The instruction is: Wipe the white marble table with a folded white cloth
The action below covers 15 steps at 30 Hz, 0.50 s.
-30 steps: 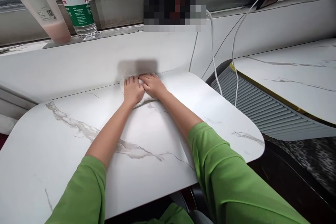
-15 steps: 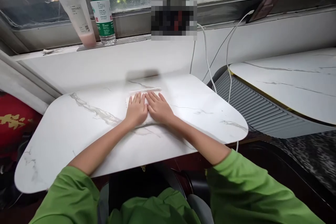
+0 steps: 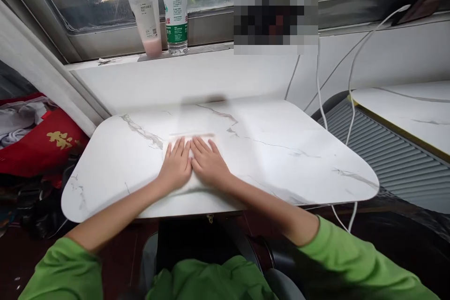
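My left hand [image 3: 176, 166] and my right hand [image 3: 208, 164] lie side by side, palms down and fingers stretched flat, on a white cloth [image 3: 191, 138]. The cloth is spread on a white marble-patterned table [image 3: 281, 150], a little left of its middle and toward the near edge. Only the cloth's far edge shows beyond my fingertips; the rest is under my hands. Both arms wear green sleeves.
On the window ledge stand a plastic cup with pink drink [image 3: 145, 7] and a water bottle [image 3: 175, 7]. White cables [image 3: 318, 89] hang at the right, by a grey ribbed unit [image 3: 393, 150] and a second marble top [image 3: 415, 112]. Red fabric [image 3: 49, 145] lies left.
Both hands have slid with the cloth from the table's far edge back toward me, and the fingers have flattened out. The view has pulled back and tilted up.
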### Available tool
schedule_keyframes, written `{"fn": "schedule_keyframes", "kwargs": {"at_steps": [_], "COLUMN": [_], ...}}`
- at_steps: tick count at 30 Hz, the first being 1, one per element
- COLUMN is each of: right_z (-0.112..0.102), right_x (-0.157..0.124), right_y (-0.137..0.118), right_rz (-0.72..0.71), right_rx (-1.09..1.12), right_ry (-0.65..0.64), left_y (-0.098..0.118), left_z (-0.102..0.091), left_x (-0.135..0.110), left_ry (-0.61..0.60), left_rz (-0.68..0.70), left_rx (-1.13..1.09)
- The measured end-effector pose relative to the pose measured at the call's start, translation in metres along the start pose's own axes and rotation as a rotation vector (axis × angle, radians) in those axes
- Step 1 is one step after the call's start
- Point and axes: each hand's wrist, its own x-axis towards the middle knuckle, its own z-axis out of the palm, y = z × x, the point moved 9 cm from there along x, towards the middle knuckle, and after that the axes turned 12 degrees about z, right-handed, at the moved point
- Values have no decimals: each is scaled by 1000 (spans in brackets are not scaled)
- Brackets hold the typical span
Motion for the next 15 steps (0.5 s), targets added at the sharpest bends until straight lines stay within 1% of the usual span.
{"fn": "schedule_keyframes", "kwargs": {"at_steps": [5,8,10,12,15], "right_z": [3,3,3,4,6], "right_x": [94,142,167,184,198], "right_y": [4,7,8,9,10], "right_rz": [19,51,60,59,42], "right_rx": [-9,11,18,6,-23], "right_ry": [22,45,55,54,38], "left_y": [-66,-99,-115,-126,-137], "left_z": [-4,-8,-9,-9,-7], "left_x": [69,103,120,133,142], "left_ry": [-2,9,15,23,30], "left_rz": [-41,-59,-62,-65,-83], "left_rx": [21,40,45,47,45]}}
